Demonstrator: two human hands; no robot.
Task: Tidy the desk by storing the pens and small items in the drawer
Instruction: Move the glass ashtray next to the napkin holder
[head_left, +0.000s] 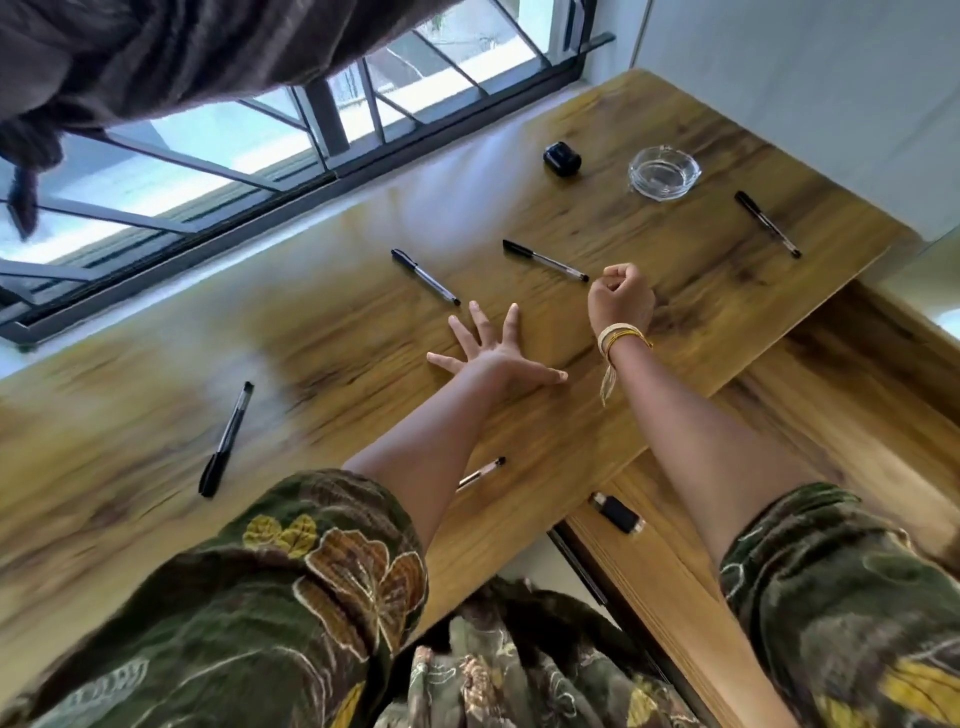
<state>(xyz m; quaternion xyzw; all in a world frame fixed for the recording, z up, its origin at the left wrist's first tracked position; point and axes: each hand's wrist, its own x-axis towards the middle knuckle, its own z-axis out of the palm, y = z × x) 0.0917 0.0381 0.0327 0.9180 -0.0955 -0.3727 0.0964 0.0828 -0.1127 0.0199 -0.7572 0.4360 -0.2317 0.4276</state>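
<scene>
Five pens lie scattered on the wooden table (322, 364). One pen (425, 276) and a second pen (545, 261) lie near the middle, just beyond the hands; a third pen (768, 223) lies at the far right, a fourth pen (226, 439) at the left, and a fifth pen (480, 473) near the front edge, partly hidden under the left forearm. A small black lighter-like item (618, 513) rests on a lower wooden surface (810, 395) at the right, below the table top; whether this surface is the drawer cannot be told. A small black case (562, 159) and a glass ashtray (664, 171) stand near each other at the far side. The left hand (491, 351) lies flat on the table, fingers spread wide, holding nothing. The right hand (621, 299) is closed into a fist over the table, close to the second pen's tip; no object is visible inside it. A thread bracelet (621, 335) circles the right wrist. A barred window (311, 135) runs along the table's far edge.
</scene>
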